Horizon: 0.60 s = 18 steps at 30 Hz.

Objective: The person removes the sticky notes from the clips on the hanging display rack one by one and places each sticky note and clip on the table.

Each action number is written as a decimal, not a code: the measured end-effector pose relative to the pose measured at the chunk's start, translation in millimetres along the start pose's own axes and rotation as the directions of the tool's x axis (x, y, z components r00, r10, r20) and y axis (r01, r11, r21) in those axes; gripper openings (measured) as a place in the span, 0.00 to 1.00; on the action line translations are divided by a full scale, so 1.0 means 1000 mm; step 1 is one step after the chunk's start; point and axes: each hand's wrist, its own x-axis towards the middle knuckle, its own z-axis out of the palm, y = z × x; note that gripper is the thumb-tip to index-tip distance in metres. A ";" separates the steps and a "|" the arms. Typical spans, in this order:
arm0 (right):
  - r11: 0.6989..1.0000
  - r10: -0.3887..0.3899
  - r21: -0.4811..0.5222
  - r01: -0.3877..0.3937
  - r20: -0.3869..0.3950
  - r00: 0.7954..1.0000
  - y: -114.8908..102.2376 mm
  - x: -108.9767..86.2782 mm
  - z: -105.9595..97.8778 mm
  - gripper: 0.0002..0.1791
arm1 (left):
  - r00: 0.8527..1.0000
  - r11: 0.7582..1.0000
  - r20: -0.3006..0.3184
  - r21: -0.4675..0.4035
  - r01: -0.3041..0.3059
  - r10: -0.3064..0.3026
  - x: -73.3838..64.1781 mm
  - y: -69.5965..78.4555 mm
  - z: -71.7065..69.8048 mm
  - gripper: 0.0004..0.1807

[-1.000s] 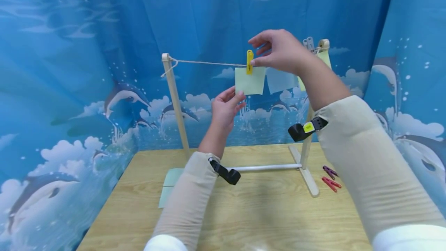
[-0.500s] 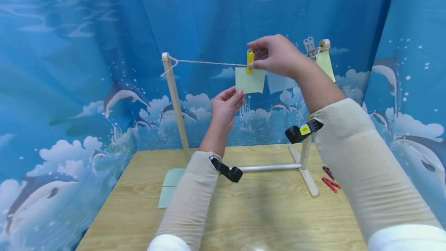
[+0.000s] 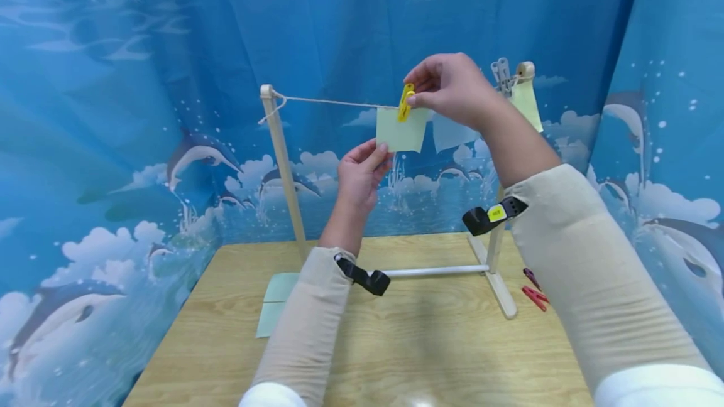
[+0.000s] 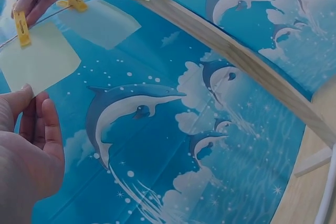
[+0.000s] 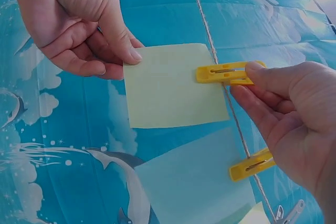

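Observation:
My left hand (image 3: 357, 174) pinches the lower left corner of a pale green paper square (image 3: 396, 134) between thumb and fingers. The square's upper edge lies along a thin rope (image 3: 334, 102). A yellow clothespin (image 3: 405, 105) grips that edge and the rope, tilted a little in the head view. My right hand (image 3: 460, 90) pinches the clothespin's handle end; the right wrist view shows thumb and forefinger on its legs (image 5: 242, 73). Beside it, a second yellow clothespin (image 5: 249, 166) fastens a pale blue paper square (image 5: 197, 177) to the rope.
The rope runs between two wooden posts (image 3: 285, 171). Grey clothespins (image 3: 502, 77) hold a yellow-green paper (image 3: 527, 107) near the right post. Pale green papers (image 3: 275, 294) lie left on the wooden table (image 3: 430, 344); purple (image 3: 530, 277) and red (image 3: 534, 298) clothespins lie right.
My right fingers have closed in on the yellow clothespin, which was upright and now tilts. Paper and left hand have shifted slightly left.

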 end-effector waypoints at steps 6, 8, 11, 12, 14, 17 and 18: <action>1.000 -0.024 -0.010 0.024 -0.080 0.997 0.001 -0.002 -0.002 0.11 | 1.000 1.000 0.008 0.027 -0.007 0.007 -0.001 0.003 -0.003 0.12; 1.000 -0.025 0.003 0.025 -0.104 0.994 0.002 -0.003 -0.002 0.09 | 1.000 0.999 0.008 0.038 -0.003 0.003 -0.002 0.003 -0.004 0.11; 0.999 -0.029 0.037 0.035 -0.148 0.989 0.003 -0.004 -0.003 0.09 | 1.000 0.999 0.000 0.051 -0.001 0.001 -0.003 0.003 -0.005 0.10; 0.998 -0.029 0.051 0.038 -0.164 0.986 0.003 -0.004 -0.003 0.10 | 1.000 0.998 -0.003 0.055 -0.002 0.002 -0.003 0.003 -0.006 0.10; 0.996 -0.023 0.078 0.039 -0.190 0.982 0.004 -0.005 -0.004 0.10 | 1.000 0.998 -0.005 0.060 -0.006 0.006 -0.004 0.003 -0.007 0.10; 0.993 -0.016 0.115 0.041 -0.213 0.977 0.006 -0.007 -0.006 0.10 | 1.000 0.997 0.003 0.075 -0.018 0.018 -0.006 0.004 -0.010 0.11; 0.992 -0.016 0.123 0.043 -0.216 0.976 0.006 -0.008 -0.007 0.10 | 1.000 0.997 0.007 0.080 -0.022 0.022 -0.006 0.004 -0.011 0.11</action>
